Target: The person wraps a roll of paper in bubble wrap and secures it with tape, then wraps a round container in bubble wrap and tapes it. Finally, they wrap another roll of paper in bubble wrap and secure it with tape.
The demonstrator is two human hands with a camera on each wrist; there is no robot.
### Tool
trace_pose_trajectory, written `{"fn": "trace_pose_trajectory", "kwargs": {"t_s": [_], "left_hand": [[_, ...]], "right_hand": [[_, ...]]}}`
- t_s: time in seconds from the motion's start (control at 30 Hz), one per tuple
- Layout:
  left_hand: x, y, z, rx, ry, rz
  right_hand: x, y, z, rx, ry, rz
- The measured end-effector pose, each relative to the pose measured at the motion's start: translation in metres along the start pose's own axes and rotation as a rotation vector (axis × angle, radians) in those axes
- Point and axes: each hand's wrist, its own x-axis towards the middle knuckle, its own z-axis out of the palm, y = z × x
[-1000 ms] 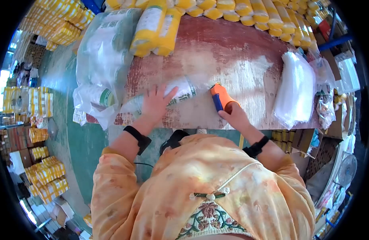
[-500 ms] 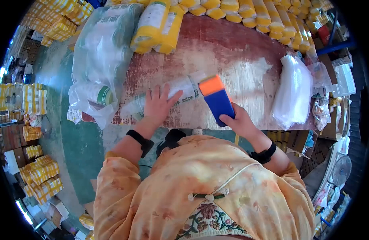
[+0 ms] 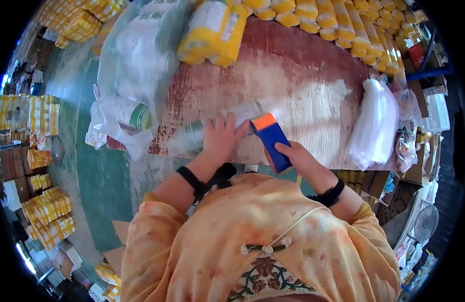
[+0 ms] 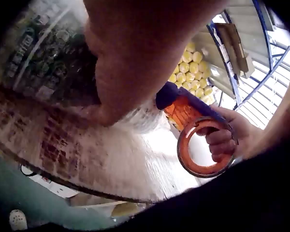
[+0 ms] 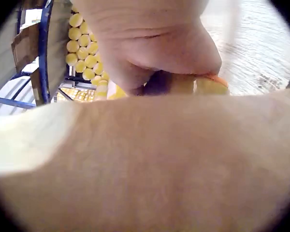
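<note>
My left hand [image 3: 220, 136] lies with fingers spread on a clear plastic-wrapped roll with green print [image 3: 194, 135] on the table. My right hand [image 3: 299, 157] grips an orange and blue tape dispenser [image 3: 275, 141], its thumb across the blue side. The dispenser's orange end is right beside the left hand's fingertips, over the right end of the roll. In the left wrist view, the right hand's fingers [image 4: 220, 142] curl through the dispenser's orange ring [image 4: 184, 153]. The right wrist view hides most of the dispenser behind the hand and forearm.
A large plastic-wrapped bundle [image 3: 141, 55] and an opened bag [image 3: 124, 118] sit at the table's left. Yellow rolls [image 3: 212, 32] stand at the back, with more stacked behind. A pile of clear plastic bags [image 3: 373, 123] lies at the right edge of the worn table [image 3: 313, 100].
The right hand has turned the tape dispenser so its blue side faces up, and brought it left, close to the left hand. The left hand, on the roll throughout, has shifted slightly right.
</note>
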Motion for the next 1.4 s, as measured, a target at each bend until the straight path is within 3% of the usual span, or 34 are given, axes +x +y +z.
{"fn": "trace_pose_trajectory", "kwargs": {"t_s": [0.07,0.17,0.27,0.33,0.5,0.77,0.87,0.97,1.1,1.17,1.27,1.4], "left_hand": [[-0.004,0.006,0.011,0.016,0.054,0.020],[0.026,-0.011,-0.019,-0.121,-0.345,-0.044],[0.052,-0.044,-0.010,-0.470,-0.397,-0.182],[0.063,-0.062,-0.006,-0.556,-0.411,-0.143],[0.089,-0.096,0.007,-0.800,-0.542,-0.071],[0.078,-0.078,-0.006,-0.901,-0.764,-0.105],[0.056,-0.066,0.023,-1.054,-0.619,0.002],[0.054,-0.075,0.033,-1.001,-0.547,-0.023],[0.038,-0.073,-0.011,-0.551,-0.285,-0.123],[0.022,-0.050,-0.029,-0.226,-0.219,-0.153],[0.013,-0.037,-0.010,0.029,-0.120,-0.200],[0.035,-0.050,-0.002,0.017,-0.272,-0.257]], "right_hand": [[-0.005,-0.006,0.001,-0.018,0.002,0.011],[0.011,-0.017,0.005,-0.021,0.041,-0.044],[0.036,-0.046,0.012,0.037,0.012,-0.103],[0.039,-0.054,0.020,0.068,-0.001,-0.135],[0.017,0.014,0.015,0.049,0.057,-0.006],[0.010,0.032,0.001,0.077,0.011,0.072],[0.000,0.065,-0.007,0.071,0.086,0.067],[-0.001,0.028,-0.004,0.095,-0.019,0.101],[0.036,-0.024,0.001,0.121,-0.159,0.028],[0.059,-0.060,0.011,0.112,-0.100,0.066],[0.069,-0.103,0.023,0.057,-0.159,0.083],[0.073,-0.099,0.017,0.058,-0.186,0.032]]}}
